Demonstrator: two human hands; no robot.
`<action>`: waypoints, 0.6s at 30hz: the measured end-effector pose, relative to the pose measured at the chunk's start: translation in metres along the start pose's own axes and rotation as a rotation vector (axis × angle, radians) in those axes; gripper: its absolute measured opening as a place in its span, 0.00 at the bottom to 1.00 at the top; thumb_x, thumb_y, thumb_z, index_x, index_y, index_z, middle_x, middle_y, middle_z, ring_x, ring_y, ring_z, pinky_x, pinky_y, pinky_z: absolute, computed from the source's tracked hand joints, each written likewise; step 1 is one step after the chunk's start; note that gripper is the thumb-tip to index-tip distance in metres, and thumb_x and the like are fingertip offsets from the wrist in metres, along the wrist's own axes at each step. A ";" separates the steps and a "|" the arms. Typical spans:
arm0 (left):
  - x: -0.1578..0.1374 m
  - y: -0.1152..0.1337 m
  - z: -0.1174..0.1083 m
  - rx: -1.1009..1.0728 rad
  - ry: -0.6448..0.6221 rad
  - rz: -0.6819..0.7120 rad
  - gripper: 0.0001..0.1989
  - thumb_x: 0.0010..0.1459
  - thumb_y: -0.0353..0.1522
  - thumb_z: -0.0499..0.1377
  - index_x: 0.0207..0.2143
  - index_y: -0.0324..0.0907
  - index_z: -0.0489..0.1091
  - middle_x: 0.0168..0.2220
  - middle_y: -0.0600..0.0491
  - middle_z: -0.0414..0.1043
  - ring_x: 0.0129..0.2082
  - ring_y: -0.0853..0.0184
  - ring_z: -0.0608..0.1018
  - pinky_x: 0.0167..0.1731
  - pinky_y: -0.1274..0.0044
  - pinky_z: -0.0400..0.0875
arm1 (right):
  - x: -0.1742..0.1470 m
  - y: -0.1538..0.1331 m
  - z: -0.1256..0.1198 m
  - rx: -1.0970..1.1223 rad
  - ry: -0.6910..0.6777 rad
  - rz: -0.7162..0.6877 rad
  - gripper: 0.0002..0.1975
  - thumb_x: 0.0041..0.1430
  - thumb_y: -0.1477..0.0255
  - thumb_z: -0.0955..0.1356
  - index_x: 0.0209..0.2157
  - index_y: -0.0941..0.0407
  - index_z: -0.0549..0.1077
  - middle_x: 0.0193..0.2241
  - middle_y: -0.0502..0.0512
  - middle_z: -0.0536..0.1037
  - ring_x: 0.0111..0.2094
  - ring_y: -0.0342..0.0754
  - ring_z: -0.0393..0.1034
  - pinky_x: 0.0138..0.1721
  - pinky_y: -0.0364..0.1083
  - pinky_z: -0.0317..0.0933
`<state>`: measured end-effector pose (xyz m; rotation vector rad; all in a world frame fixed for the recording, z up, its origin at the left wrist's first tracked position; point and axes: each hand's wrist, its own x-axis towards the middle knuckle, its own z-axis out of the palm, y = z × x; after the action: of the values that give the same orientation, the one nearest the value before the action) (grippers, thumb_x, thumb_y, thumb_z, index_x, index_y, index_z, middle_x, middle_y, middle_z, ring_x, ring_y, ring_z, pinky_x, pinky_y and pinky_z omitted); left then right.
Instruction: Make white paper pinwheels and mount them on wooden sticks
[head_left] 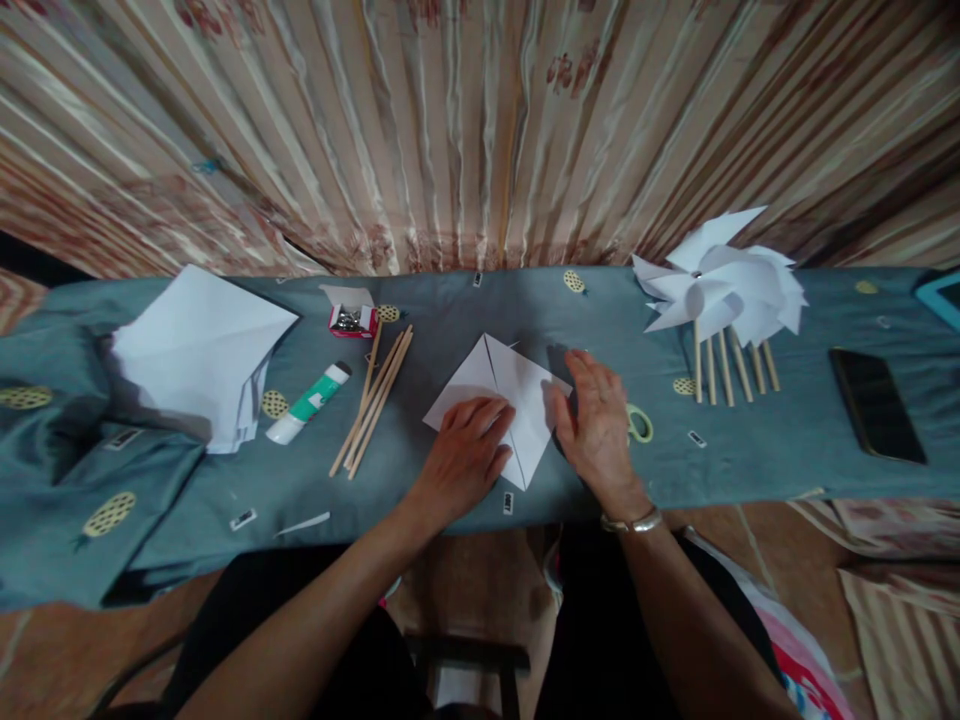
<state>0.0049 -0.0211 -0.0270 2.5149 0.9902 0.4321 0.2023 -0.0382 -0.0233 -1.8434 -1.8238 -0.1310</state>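
A folded white sheet of paper (pixel 529 400) lies on the cloth in front of me, a dark line running between its folded halves. My left hand (pixel 469 450) rests on its left side with the fingers lying on the paper, slightly bent. At the right corner, my right hand (pixel 596 415) is held edge-on, fingers stretched out and the thumb touching the paper. Neither hand grips anything. Just right of that hand shows a pale green loop (pixel 640 424), seemingly a scissors handle; the rest is hidden.
Left of the paper lie several wooden sticks (pixel 375 405), a glue stick (pixel 309 403), a small red box (pixel 352 318) of shiny pins and a stack of white paper (pixel 199 345). Paper pinwheels (pixel 724 280) on sticks and a phone (pixel 877 405) lie right. A curtain (pixel 480 140) hangs behind.
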 end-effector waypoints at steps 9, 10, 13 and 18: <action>-0.002 -0.004 0.004 -0.063 0.036 0.036 0.26 0.63 0.30 0.54 0.62 0.33 0.57 0.60 0.40 0.65 0.60 0.54 0.66 0.61 0.59 0.61 | -0.004 -0.027 0.025 0.094 -0.102 0.088 0.27 0.66 0.63 0.60 0.61 0.64 0.62 0.61 0.71 0.66 0.60 0.62 0.60 0.57 0.62 0.57; -0.002 -0.005 0.004 -0.062 0.036 0.052 0.26 0.63 0.30 0.54 0.62 0.33 0.57 0.60 0.39 0.65 0.60 0.55 0.66 0.61 0.59 0.61 | -0.004 -0.027 0.026 0.098 -0.102 0.093 0.27 0.66 0.63 0.61 0.61 0.64 0.62 0.61 0.71 0.66 0.60 0.62 0.59 0.57 0.62 0.57; -0.007 -0.008 0.003 -0.031 0.047 0.090 0.24 0.63 0.30 0.53 0.61 0.32 0.59 0.60 0.38 0.64 0.61 0.54 0.65 0.61 0.59 0.62 | -0.005 -0.026 0.028 0.108 -0.096 0.104 0.27 0.66 0.62 0.62 0.61 0.63 0.62 0.61 0.71 0.66 0.60 0.62 0.60 0.57 0.62 0.57; -0.020 -0.015 -0.001 0.040 0.072 0.083 0.22 0.65 0.33 0.53 0.59 0.33 0.62 0.61 0.38 0.63 0.62 0.52 0.65 0.61 0.59 0.65 | -0.005 -0.026 0.028 0.110 -0.113 0.116 0.28 0.65 0.62 0.63 0.61 0.63 0.62 0.61 0.71 0.65 0.61 0.62 0.59 0.57 0.61 0.57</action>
<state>-0.0185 -0.0248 -0.0358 2.5999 0.9317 0.5359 0.1689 -0.0318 -0.0415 -1.9065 -1.7559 0.1152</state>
